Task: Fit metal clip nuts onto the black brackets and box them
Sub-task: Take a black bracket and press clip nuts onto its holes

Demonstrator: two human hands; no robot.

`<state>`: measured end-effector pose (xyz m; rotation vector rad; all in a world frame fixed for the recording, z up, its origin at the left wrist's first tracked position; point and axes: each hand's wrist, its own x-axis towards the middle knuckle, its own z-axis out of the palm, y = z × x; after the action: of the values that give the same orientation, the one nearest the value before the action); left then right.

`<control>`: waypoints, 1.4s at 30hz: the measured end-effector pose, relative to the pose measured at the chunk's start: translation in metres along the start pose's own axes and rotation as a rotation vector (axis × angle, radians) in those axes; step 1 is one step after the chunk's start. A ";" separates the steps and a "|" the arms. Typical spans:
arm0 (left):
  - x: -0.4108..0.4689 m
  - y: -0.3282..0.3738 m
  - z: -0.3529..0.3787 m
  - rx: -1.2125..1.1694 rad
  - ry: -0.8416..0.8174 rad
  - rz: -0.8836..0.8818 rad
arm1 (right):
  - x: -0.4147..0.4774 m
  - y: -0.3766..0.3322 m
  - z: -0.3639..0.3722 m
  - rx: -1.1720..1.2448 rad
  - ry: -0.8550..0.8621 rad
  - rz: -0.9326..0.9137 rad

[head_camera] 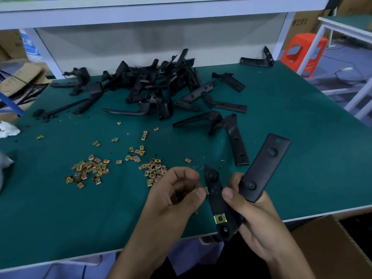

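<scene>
Head view: right hand (257, 218) grips an L-shaped black bracket (265, 168) above the near edge of the green bench mat (281, 109); fingers curl round behind it, thumb tip pressed on the narrow arm. The wide arm slants up and to the right, and the narrow arm runs toward the viewer. One fitted clip nut (220, 218) sits on the narrow arm near its lower end (brass-coloured, hole visible). The left hand (177, 194), fingers curled, pinches a second clip nut (206, 191) between thumb and forefinger, touching the narrow arm's left edge. On the mat left of the hands, loose clip nuts (88, 170) lie in scattered clusters. At the far side of the mat, a heap of brackets (157, 87). Below the bench edge, lower right, a cardboard box (332, 248); contents not visible. Beyond the bench, right, an orange stool (304, 51).
</scene>
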<state>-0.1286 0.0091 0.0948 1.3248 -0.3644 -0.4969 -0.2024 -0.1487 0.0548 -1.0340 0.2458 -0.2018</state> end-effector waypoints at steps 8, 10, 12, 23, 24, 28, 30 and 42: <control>0.001 -0.002 0.001 -0.066 0.045 -0.058 | 0.001 0.000 0.006 -0.078 0.024 -0.031; 0.004 -0.001 -0.003 -0.141 0.028 -0.101 | 0.001 0.001 0.010 -0.053 0.019 -0.041; 0.007 0.000 -0.005 -0.277 0.016 -0.161 | 0.002 0.002 0.016 -0.026 0.038 -0.077; 0.011 -0.004 -0.003 -0.472 0.098 -0.235 | 0.009 0.010 0.029 -0.138 0.233 -0.152; 0.011 -0.003 -0.007 -0.443 0.084 -0.228 | 0.010 0.010 0.028 -0.159 0.225 -0.131; 0.010 -0.003 -0.020 -0.318 0.029 -0.233 | 0.011 0.010 0.024 -0.213 0.200 -0.132; 0.010 -0.005 -0.024 -0.281 0.018 -0.251 | 0.011 0.013 0.024 -0.232 0.186 -0.150; 0.079 -0.018 -0.138 1.256 0.515 -0.046 | 0.017 -0.001 0.006 -0.087 0.310 -0.144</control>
<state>0.0075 0.0770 0.0455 2.5994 -0.1918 0.1310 -0.1840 -0.1489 0.0572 -1.1056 0.4643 -0.4871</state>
